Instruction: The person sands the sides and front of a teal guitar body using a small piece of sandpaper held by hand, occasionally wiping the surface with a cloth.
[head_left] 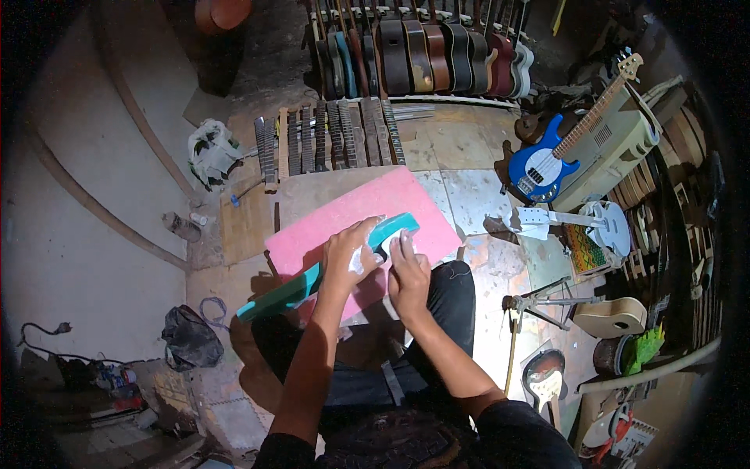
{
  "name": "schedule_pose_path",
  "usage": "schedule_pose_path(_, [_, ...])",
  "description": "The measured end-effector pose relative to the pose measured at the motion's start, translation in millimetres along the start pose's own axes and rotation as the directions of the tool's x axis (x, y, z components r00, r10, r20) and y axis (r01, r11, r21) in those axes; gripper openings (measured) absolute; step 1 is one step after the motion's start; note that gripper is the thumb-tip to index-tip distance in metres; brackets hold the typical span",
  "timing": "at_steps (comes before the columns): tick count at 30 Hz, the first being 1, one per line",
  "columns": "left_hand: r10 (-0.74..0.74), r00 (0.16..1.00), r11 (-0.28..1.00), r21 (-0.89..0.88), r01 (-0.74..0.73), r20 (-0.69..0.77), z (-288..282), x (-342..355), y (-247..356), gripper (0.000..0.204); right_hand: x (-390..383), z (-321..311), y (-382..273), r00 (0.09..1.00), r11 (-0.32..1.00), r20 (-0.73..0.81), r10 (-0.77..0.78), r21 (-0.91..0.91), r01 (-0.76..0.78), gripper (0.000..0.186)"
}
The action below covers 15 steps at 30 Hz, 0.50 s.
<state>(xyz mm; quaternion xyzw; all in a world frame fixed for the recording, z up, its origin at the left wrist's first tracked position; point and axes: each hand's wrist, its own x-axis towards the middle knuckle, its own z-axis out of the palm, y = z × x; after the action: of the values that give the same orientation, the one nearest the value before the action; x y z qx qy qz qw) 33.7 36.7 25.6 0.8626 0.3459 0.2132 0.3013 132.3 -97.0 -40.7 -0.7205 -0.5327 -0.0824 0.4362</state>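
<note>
A long, narrow teal piece (283, 295), shaped somewhat like a guitar neck, lies slantwise over a pink board (328, 223) across my lap. Its far right end rests above the board's middle. My left hand (350, 252) is wrapped round the piece near that end, with white smears on the skin. Against the same end, my right hand (408, 273) has its fingers closed on a small white pad (389, 241), pressed to the teal surface. The pad's material is too small to tell. My left hand and wrist hide the middle of the piece.
Several fretted necks (336, 137) lie in a row beyond the board, with a rack of guitar bodies (422, 59) behind. A blue bass guitar (543, 168) leans at the right, near a metal stand (543, 301). At the left sits a black bag (190, 338).
</note>
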Motion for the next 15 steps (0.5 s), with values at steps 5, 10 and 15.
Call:
schedule_pose_path(5, [0.003,1.000,1.000,0.008,-0.003,-0.010,-1.1,4.3,-1.7,0.060,8.2,20.9,4.7,0.985,0.998,-0.162,0.057,0.047,-0.050,0.076])
schedule_pose_path(10, [0.011,1.000,1.000,0.002,-0.011,0.010,-4.9,4.7,-0.9,0.062,0.2,16.4,15.8,0.999,0.998,-0.032,-0.024,0.055,0.026,0.074])
schedule_pose_path(15, [0.029,1.000,1.000,-0.001,-0.029,-0.007,-1.4,1.3,1.3,0.066,7.2,16.8,-0.7,0.976,0.986,-0.148,0.157,0.081,-0.147,0.075])
